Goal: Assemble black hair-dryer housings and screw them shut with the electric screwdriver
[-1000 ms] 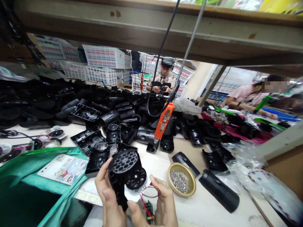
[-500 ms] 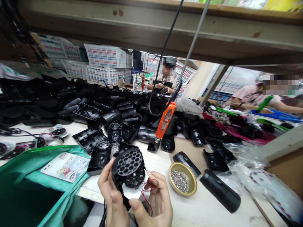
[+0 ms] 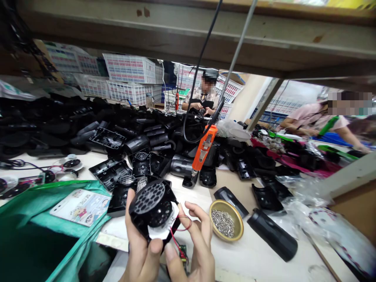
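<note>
My left hand (image 3: 143, 250) is closed around a black plastic housing (image 3: 136, 219) with a round honeycomb grille (image 3: 149, 197) at its end. Inside sits a dark round part (image 3: 160, 214), with a white piece (image 3: 162, 229) along its edge. My right hand (image 3: 195, 243) grips the housing's right side, index finger on its edge and thumb low in front. Thin red wires (image 3: 175, 239) loop past the right index finger. Down between the hands a small green circuit board (image 3: 183, 252) shows, partly hidden by the fingers.
An orange electric screwdriver (image 3: 204, 149) hangs above the table. A bowl (image 3: 241, 231) of small screws stands to the right, beside curved black shells (image 3: 273, 235). Black parts (image 3: 102, 113) are heaped behind. A green bag (image 3: 35, 196) lies left. Two people work across the table.
The housing has moved slightly left and tilted in my hands. My right index and other fingers have lifted and spread a little. The green circuit board shows more clearly.
</note>
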